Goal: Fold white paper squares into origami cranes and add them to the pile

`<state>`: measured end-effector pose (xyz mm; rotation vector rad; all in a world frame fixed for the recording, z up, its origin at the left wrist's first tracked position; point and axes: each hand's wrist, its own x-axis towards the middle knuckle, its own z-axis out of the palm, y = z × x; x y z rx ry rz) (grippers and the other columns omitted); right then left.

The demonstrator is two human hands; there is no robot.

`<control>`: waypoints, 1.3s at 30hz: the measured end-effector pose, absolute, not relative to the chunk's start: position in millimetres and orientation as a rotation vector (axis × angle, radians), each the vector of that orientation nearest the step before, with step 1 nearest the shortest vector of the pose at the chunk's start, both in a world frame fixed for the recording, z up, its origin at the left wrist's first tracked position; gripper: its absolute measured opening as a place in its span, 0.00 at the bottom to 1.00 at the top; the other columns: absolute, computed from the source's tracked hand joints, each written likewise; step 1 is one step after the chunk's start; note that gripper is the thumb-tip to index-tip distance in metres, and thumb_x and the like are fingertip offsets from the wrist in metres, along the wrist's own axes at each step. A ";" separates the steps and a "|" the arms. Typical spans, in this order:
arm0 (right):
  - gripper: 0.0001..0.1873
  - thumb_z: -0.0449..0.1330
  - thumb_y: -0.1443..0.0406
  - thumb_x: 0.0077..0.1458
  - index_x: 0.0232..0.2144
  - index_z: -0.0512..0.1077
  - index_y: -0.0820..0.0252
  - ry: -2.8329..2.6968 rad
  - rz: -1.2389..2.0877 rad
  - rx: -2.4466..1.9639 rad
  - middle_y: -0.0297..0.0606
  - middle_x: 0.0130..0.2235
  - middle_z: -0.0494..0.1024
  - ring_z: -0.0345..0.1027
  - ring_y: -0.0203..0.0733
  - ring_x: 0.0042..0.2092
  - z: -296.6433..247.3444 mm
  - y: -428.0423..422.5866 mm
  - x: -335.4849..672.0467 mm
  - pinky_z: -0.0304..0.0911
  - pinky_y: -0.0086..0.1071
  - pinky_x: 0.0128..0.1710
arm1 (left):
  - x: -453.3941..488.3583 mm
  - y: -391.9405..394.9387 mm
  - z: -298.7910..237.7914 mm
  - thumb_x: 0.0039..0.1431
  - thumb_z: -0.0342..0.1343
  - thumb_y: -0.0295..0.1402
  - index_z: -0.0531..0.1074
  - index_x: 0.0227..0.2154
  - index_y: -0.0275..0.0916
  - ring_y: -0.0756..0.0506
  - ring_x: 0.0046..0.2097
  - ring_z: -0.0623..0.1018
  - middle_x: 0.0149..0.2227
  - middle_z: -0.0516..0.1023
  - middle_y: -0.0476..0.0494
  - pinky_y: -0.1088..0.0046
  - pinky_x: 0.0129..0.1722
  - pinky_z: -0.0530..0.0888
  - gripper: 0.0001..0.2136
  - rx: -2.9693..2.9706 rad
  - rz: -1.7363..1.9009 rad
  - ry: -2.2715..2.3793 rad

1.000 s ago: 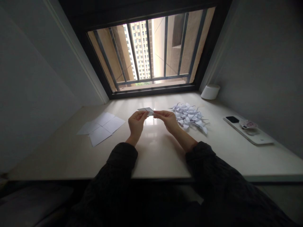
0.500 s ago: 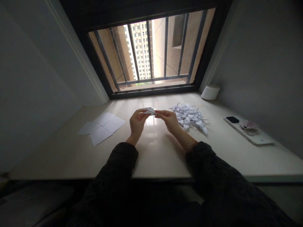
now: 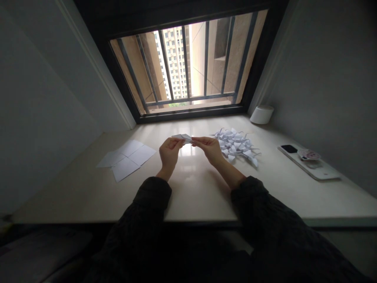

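Observation:
A small folded piece of white paper (image 3: 186, 137) is held up over the counter between my two hands. My left hand (image 3: 170, 152) pinches its left and near side with thumb and fingers. The fingertips of my right hand (image 3: 209, 148) are closed on its right end. Part of the paper is hidden behind my fingers, so its full shape does not show. Just beyond my right hand lies a heap of folded white paper cranes (image 3: 235, 144). Several flat square sheets of white paper (image 3: 129, 155) lie to the left of my left hand.
A phone (image 3: 319, 169) with a round grip on its back lies at the right. A white cylindrical object (image 3: 262, 114) stands in the back right corner. The pale counter (image 3: 188, 200) ends at a barred window (image 3: 188, 67), with walls on both sides.
My left hand has shifted slightly left along the folded paper, and its fingers now sit differently on it. My right hand keeps its pinch, moved only a little left.

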<state>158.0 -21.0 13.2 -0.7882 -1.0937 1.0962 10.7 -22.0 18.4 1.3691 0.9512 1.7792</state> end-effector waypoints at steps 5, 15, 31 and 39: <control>0.17 0.72 0.57 0.33 0.29 0.80 0.54 -1.115 1.090 -0.780 0.36 0.29 0.81 0.74 0.42 0.31 14.2 -21.6 157.7 0.68 0.40 0.40 | 13.5 -24.5 21.6 0.44 0.66 0.38 0.72 0.27 0.37 0.47 0.33 0.80 0.30 0.80 0.45 0.69 0.33 0.77 0.12 1.324 1.788 0.958; 0.16 0.71 0.57 0.35 0.30 0.79 0.56 -1.080 1.107 -0.771 0.35 0.29 0.81 0.74 0.41 0.33 9.3 -20.9 154.3 0.68 0.40 0.42 | 14.7 -26.3 19.7 0.46 0.65 0.39 0.63 0.28 0.39 0.48 0.31 0.79 0.29 0.79 0.48 0.69 0.33 0.77 0.15 1.375 1.789 0.921; 0.23 0.72 0.62 0.33 0.37 0.77 0.57 -1.038 1.240 -0.678 0.33 0.29 0.81 0.74 0.39 0.32 7.1 -21.4 149.1 0.68 0.39 0.44 | 14.1 -22.1 11.6 0.49 0.63 0.37 0.59 0.27 0.39 0.49 0.31 0.78 0.30 0.77 0.48 0.71 0.33 0.76 0.16 1.456 1.811 0.864; 0.22 0.68 0.58 0.42 0.42 0.77 0.57 -1.175 1.276 -0.647 0.36 0.32 0.82 0.76 0.45 0.37 9.9 -21.3 157.7 0.63 0.45 0.50 | 12.0 -21.2 15.9 0.48 0.63 0.38 0.58 0.25 0.39 0.49 0.32 0.78 0.28 0.76 0.49 0.73 0.31 0.75 0.17 1.352 1.809 0.875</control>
